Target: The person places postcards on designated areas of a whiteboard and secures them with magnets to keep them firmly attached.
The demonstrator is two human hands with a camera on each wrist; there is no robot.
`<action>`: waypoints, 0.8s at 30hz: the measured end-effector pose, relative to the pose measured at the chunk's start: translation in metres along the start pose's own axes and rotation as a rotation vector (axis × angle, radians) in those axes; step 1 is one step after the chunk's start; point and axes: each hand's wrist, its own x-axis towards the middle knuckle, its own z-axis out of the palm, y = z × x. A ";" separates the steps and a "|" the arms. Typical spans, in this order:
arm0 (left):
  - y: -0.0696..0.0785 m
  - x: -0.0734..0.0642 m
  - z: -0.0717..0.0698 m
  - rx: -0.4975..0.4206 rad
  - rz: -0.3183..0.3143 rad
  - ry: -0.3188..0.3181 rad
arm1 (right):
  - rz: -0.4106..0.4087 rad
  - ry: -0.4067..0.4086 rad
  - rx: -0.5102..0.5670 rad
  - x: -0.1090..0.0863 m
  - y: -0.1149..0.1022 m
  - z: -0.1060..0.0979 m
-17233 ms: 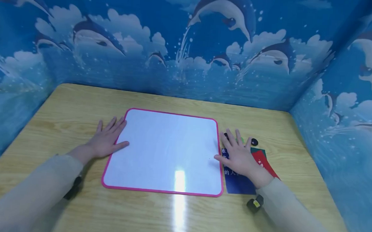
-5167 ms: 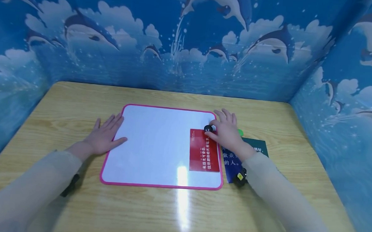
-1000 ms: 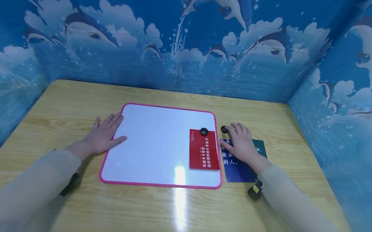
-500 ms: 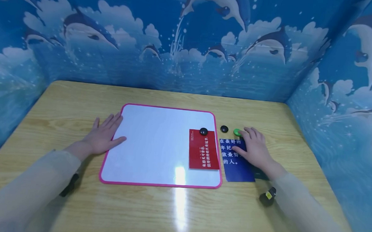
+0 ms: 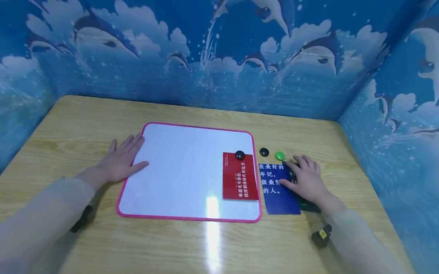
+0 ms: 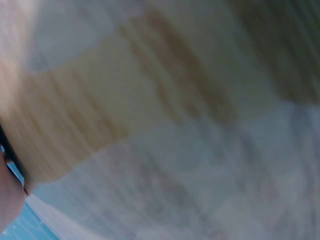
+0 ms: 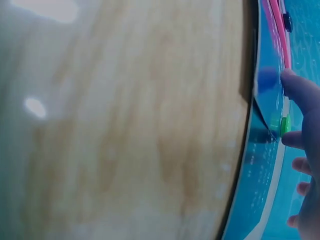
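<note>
R hand over cards, L hand flat at whiteboard

L hand (image 5: 119,163) lies at whiteboard's (image 5: 180,172) left edge, fingers straight & spread, thumb on its surface, gripping nothing. R hand (image 5: 308,181) is right of board, fingers relaxed, thumb & forefinger apart, over dark green card (image 5: 309,205); thumb tip over blue card (image 5: 279,202); can't tell if it's touching either. Blue card is just right of board, overlapping w/ green one. Red card (image 5: 236,177) lies on board's right side w/ black disc (image 5: 240,155) at its top. 2nd black disc (image 5: 264,152) & green disc (image 5: 279,156) sit on table (image 5: 161,250) nr board's upper right.
</note>
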 end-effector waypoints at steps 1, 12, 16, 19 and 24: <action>0.000 0.000 0.000 0.003 -0.001 -0.003 | -0.003 -0.007 0.001 0.000 0.000 0.000; 0.000 0.001 0.001 0.006 -0.002 -0.007 | 0.041 -0.078 0.055 0.008 0.001 -0.005; -0.001 0.001 0.002 0.001 -0.001 0.002 | 0.073 -0.121 0.070 0.013 0.001 -0.008; -0.001 0.000 0.002 0.003 -0.003 0.001 | 0.089 -0.145 0.079 0.016 -0.001 -0.011; -0.002 0.000 0.002 -0.002 -0.003 0.000 | 0.098 -0.163 0.090 0.019 -0.003 -0.014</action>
